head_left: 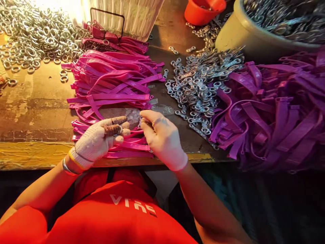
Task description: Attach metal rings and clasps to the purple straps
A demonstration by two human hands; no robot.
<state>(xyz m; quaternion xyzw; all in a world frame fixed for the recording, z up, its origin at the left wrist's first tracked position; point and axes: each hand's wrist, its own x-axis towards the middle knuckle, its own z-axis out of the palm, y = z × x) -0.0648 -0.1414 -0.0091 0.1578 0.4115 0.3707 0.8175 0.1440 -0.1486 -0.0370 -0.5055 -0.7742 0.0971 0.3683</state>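
My left hand (101, 135), in a whitish knit glove with dark wrapping on the thumb and a finger, is half closed. Between its thumb and fingers shows part of a small metal ring (120, 129). My right hand (164, 137), also gloved, pinches a small metal link (140, 121), mostly covered by the fingertips. The two hands face each other a short gap apart. Beneath them lie several pink straps (134, 148) near the table's front edge. Just beyond is a larger pile of pink straps (114, 74).
Loose metal rings (50, 34) are heaped at the back left. Metal links (198, 84) lie to the right, beside a pile of purple straps (274, 115). A full bucket (228, 32), a red cup (203, 13) and a clear ribbed container (137, 17) stand behind.
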